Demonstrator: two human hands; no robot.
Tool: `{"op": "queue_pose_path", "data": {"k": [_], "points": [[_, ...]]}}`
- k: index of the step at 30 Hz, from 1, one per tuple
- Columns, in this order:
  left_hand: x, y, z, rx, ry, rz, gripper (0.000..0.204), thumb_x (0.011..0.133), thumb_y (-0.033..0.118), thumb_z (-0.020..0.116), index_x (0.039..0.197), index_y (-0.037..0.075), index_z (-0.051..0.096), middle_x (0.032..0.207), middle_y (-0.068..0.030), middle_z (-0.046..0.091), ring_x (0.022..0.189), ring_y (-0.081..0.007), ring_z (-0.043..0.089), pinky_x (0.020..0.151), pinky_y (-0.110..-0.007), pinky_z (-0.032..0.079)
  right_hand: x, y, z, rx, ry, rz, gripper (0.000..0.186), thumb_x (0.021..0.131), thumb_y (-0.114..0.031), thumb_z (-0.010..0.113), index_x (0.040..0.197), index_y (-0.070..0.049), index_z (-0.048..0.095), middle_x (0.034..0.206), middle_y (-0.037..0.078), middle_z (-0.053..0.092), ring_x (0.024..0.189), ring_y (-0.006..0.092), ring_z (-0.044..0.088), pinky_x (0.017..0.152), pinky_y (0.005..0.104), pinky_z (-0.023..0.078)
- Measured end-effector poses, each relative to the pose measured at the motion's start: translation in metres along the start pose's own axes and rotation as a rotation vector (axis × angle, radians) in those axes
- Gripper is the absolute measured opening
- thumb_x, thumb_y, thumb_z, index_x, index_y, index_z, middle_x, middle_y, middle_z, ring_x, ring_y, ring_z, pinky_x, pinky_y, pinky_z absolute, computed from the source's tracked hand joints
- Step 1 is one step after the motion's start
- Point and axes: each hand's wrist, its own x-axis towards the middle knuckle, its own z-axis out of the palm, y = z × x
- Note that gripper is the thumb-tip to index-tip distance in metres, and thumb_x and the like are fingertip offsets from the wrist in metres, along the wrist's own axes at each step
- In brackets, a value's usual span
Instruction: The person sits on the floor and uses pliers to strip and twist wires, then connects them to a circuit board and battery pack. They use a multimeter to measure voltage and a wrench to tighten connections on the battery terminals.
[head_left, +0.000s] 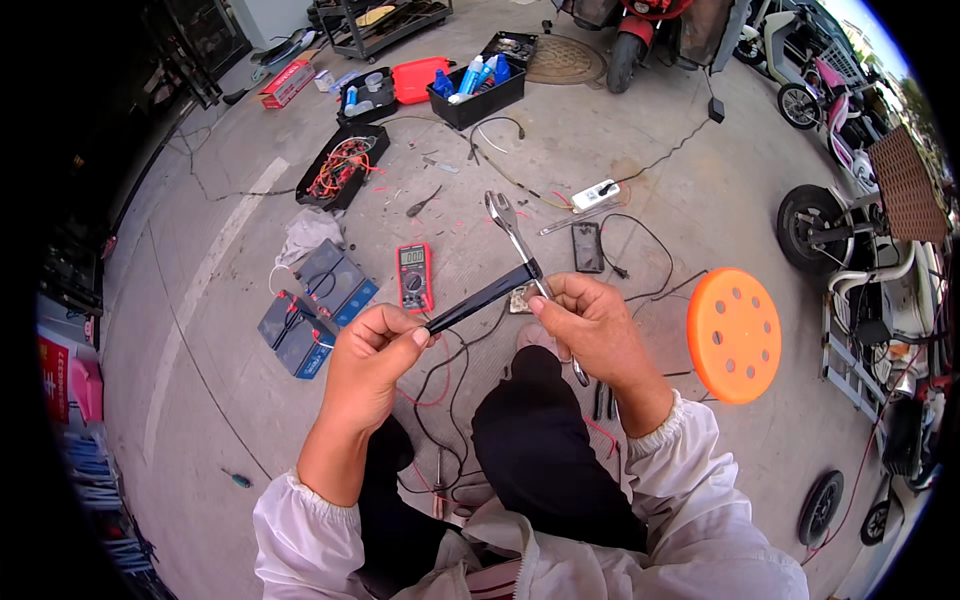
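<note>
My right hand [598, 325] is closed around the shaft of a silver wrench [512, 225], whose open-ended jaw points up and away from me. A black strip that looks like tape [480, 298] is wound on the wrench shaft just above my right fingers. It stretches taut down to the left, where my left hand [372, 362] pinches its other end between thumb and fingers. Beyond my left hand lies a red multimeter [414, 278] with its display lit. Dark blue-grey batteries [335, 285] with short wires stand to its left.
An orange round stool [735, 335] stands at the right. Cables, a white power strip [596, 195] and a dark phone-like device [588, 247] lie ahead. Farther off are a black tray of wires [343, 165], a bin of bottles [478, 95] and parked scooters [815, 225].
</note>
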Motion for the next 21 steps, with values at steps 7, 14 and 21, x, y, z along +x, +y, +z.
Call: {"op": "queue_pose_path", "data": {"k": [7,14,21], "points": [[0.102,-0.116,0.152,0.06,-0.457,-0.413,0.008,0.087,0.009,0.067,0.089,0.002,0.064,0.083,-0.0019,0.063,0.075,-0.0085,0.057,0.071,-0.024,0.046,-0.07,0.1,-0.144,-0.389,0.586,0.078,0.021,0.084,-0.004,0.069,0.102,0.002,0.06,0.067,-0.001,0.056,0.058,0.0035,0.048,0.052,0.022,0.04],[0.155,-0.197,0.266,0.032,-0.628,-0.614,0.013,0.086,0.013,0.068,0.09,0.002,0.063,0.079,-0.0016,0.06,0.07,-0.0088,0.053,0.064,-0.023,0.043,-0.089,0.143,-0.227,-0.875,0.937,0.016,0.022,0.08,0.0,0.066,0.101,0.002,0.062,0.083,0.015,0.057,0.071,0.0258,0.058,0.063,0.0357,0.048],[0.172,-0.253,0.308,0.009,-0.679,-0.768,0.014,0.089,0.015,0.066,0.093,0.004,0.059,0.087,-0.0037,0.061,0.081,-0.0117,0.06,0.079,-0.026,0.052,-0.091,0.162,-0.261,-0.991,1.019,0.113,0.021,0.081,-0.001,0.067,0.101,0.002,0.062,0.089,0.017,0.058,0.078,0.029,0.057,0.069,0.0373,0.047]]}}
